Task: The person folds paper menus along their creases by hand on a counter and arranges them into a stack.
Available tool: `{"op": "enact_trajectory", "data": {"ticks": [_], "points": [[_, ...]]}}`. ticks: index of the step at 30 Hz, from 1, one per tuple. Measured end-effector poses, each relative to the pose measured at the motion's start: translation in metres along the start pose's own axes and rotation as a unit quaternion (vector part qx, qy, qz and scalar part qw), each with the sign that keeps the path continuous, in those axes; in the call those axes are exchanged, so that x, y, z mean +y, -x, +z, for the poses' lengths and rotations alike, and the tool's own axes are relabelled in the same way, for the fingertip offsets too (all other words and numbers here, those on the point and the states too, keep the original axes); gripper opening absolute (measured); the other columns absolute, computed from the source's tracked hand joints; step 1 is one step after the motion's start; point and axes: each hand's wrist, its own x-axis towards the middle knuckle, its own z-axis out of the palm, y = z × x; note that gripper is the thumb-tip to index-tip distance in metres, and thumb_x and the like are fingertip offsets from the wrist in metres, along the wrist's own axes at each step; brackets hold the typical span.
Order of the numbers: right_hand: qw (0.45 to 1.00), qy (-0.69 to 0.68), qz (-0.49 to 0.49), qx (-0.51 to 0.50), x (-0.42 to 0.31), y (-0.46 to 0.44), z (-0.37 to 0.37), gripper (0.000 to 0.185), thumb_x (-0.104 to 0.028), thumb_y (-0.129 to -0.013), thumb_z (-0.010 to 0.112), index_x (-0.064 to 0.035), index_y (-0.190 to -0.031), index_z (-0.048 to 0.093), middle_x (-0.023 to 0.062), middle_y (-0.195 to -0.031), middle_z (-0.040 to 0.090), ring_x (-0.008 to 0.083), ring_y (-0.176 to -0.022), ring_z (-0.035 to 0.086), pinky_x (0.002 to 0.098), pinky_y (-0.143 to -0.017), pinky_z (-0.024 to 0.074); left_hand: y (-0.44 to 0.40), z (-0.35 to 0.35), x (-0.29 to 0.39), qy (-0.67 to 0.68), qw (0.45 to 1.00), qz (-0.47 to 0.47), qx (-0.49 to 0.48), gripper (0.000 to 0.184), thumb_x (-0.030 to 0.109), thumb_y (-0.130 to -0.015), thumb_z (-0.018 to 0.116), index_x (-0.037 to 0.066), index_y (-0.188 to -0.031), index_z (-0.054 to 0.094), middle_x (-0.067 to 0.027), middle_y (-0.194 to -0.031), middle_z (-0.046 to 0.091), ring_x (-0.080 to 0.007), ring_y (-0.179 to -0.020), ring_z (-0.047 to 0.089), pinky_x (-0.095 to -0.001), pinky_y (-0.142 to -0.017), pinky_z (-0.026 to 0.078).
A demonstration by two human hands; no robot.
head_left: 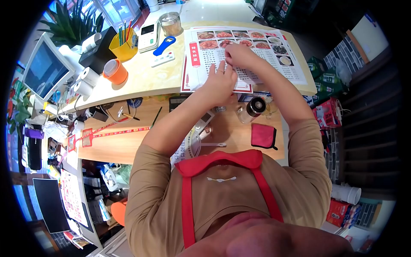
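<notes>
A printed menu sheet (252,58) with rows of dish photos and columns of text lies on the pale counter. Under it, a red-bordered sheet (186,81) shows along the left and lower edges. My left hand (219,84) rests on the menu's lower part, its fingers stretched out and somewhat apart. Just above it, my right hand (240,55) is at the middle of the menu, fingers bent and pressed together. Whatever the right fingertips may pinch is hidden. Both hands nearly touch at the fingertips.
Left on the counter (158,81) are a blue bottle opener (164,45), white remote (163,59), card terminal (148,37), glass jar (171,24), yellow pen holder (123,46) and orange cup (115,72). A lower shelf holds a black-lidded glass bottle (253,109) and red pouch (263,135).
</notes>
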Motion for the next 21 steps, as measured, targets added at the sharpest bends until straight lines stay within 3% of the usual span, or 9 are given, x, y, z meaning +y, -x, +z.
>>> {"op": "enact_trajectory", "data": {"ticks": [4, 8, 11, 16, 19, 21], "points": [[0.999, 0.031, 0.023, 0.009, -0.001, -0.010, 0.008, 0.022, -0.009, -0.073, 0.056, 0.0012, -0.092, 0.061, 0.0199, -0.093, 0.062, 0.0322, -0.087, 0.061, 0.0431, -0.075, 0.0490, 0.000, 0.000, 0.003, -0.008, 1.000, -0.003, -0.004, 0.079, 0.038, -0.062, 0.074, -0.008, -0.118, 0.043, -0.0288, -0.126, 0.041, -0.0450, -0.120, 0.039, -0.0575, -0.098, 0.028], [0.999, -0.031, 0.007, 0.021, 0.001, -0.007, 0.003, 0.024, -0.008, -0.074, 0.054, 0.0004, -0.095, 0.062, 0.0209, -0.097, 0.061, 0.0340, -0.087, 0.061, 0.0415, -0.076, 0.0486, 0.000, -0.003, 0.004, -0.001, 1.000, -0.008, -0.029, 0.081, 0.036, -0.062, 0.074, -0.009, -0.121, 0.040, -0.0277, -0.128, 0.039, -0.0446, -0.122, 0.037, -0.0567, -0.099, 0.028], [0.998, -0.035, -0.052, 0.013, 0.012, 0.004, 0.001, 0.010, -0.013, -0.077, 0.055, -0.0029, -0.079, 0.058, 0.0161, -0.079, 0.061, 0.0334, -0.075, 0.058, 0.0421, -0.068, 0.0462, -0.003, -0.008, 0.001, 0.006, 0.998, -0.022, -0.051, 0.091, 0.035, -0.060, 0.077, -0.010, -0.127, 0.034, -0.0268, -0.133, 0.035, -0.0438, -0.126, 0.033, -0.0548, -0.101, 0.027], [0.989, -0.027, -0.037, 0.143, 0.009, -0.012, 0.018, 0.011, -0.012, -0.078, 0.056, -0.0013, -0.081, 0.058, 0.0162, -0.079, 0.060, 0.0340, -0.077, 0.058, 0.0418, -0.069, 0.0459, -0.002, 0.002, 0.004, -0.025, 0.998, -0.020, -0.048, 0.089, 0.034, -0.061, 0.077, -0.010, -0.127, 0.035, -0.0270, -0.135, 0.033, -0.0437, -0.127, 0.031, -0.0552, -0.102, 0.026], [0.996, -0.072, -0.042, 0.037, 0.012, -0.002, 0.004, 0.009, -0.010, -0.078, 0.056, -0.0009, -0.080, 0.057, 0.0166, -0.078, 0.060, 0.0347, -0.076, 0.057, 0.0419, -0.069, 0.0456, -0.002, 0.004, 0.002, -0.014, 0.999, -0.019, -0.048, 0.089, 0.034, -0.062, 0.077, -0.010, -0.127, 0.034, -0.0271, -0.135, 0.033, -0.0436, -0.127, 0.031, -0.0552, -0.102, 0.026], [0.996, -0.029, -0.065, 0.058, 0.012, -0.004, 0.009, 0.008, -0.009, -0.078, 0.056, -0.0011, -0.079, 0.056, 0.0168, -0.077, 0.059, 0.0346, -0.075, 0.057, 0.0415, -0.068, 0.0455, -0.003, 0.004, 0.002, -0.017, 0.999, -0.025, -0.044, 0.089, 0.033, -0.062, 0.077, -0.010, -0.127, 0.034, -0.0270, -0.135, 0.033, -0.0436, -0.128, 0.031, -0.0552, -0.102, 0.026]]}}
